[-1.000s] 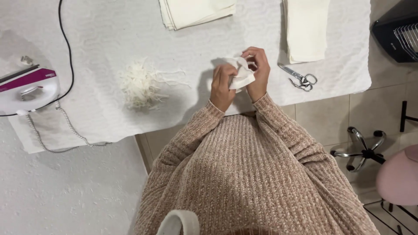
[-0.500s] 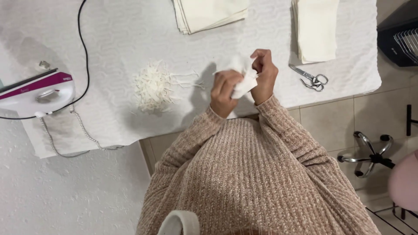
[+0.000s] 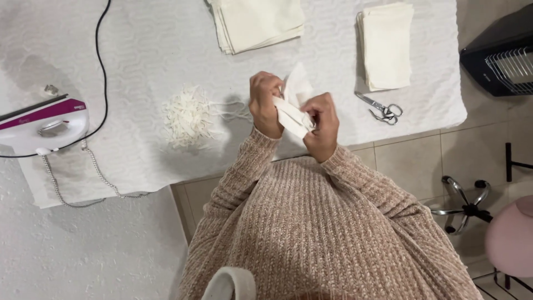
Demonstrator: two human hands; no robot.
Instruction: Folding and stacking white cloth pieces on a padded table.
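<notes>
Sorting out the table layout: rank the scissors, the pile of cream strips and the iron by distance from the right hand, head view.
From the right hand:
1. Scissors, just to its right.
2. Pile of cream strips, to the left, past the left hand.
3. Iron, far left edge.

We see the scene under bright, even indoor light, cool and nearly white. Shadows are soft: a faint grey patch spreads on the surface [image 3: 139, 50] left of the fingers [image 3: 261, 89], and another beside the iron [image 3: 41, 125] far to their left. We find no harsh glare; the scissors [image 3: 383, 110] just right of the fingers give only a small glint. Focus holds sharp across the cloth's texture and the knit sleeves. Straight lines bow slightly near the frame edges, and the pale object at the bottom edge, nearest us, is soft.
</notes>
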